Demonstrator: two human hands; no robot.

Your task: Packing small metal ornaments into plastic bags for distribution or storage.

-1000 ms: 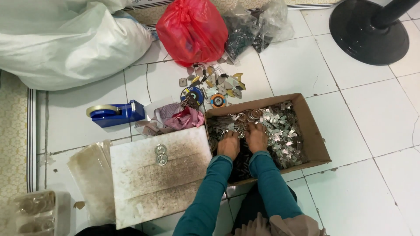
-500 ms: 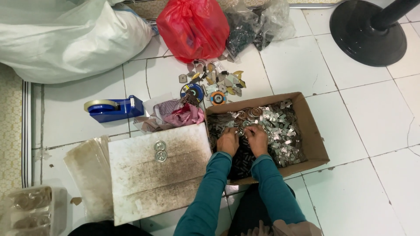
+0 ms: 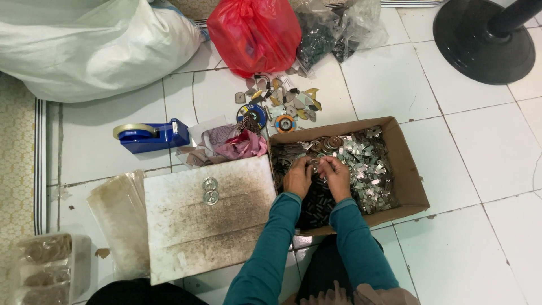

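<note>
Both hands are down inside a brown cardboard box (image 3: 407, 169) that lies on the white tiled floor (image 3: 468, 237), its long axis running roughly left to right across the view and tilted a little, its open top facing up. The left hand (image 3: 297, 177) and the right hand (image 3: 337, 176) sit close together near the middle of the box, fingers curled in toward each other over a small round metal ring (image 3: 314, 164) pinched between them; each grip is closed on that ring, though the piece is too small to tell which way it faces. Around the hands the box holds a heap of shiny metal clips (image 3: 368, 168) on the right and darker small parts (image 3: 317, 206) nearer the person. Teal sleeves (image 3: 271, 248) reach up from the bottom edge. Just left of the box lies a stained white board (image 3: 209, 226) with two round metal washers (image 3: 210, 190) on it, one above the other. Beyond the board are a crumpled pink cloth (image 3: 240, 146) and a blue tape dispenser (image 3: 151, 135), lying lengthwise left to right. Farther off sit a scatter of small mixed parts (image 3: 279, 104), a red plastic bag (image 3: 254, 34), a large white sack (image 3: 84, 48) and a black round stand base (image 3: 483, 42).
</note>
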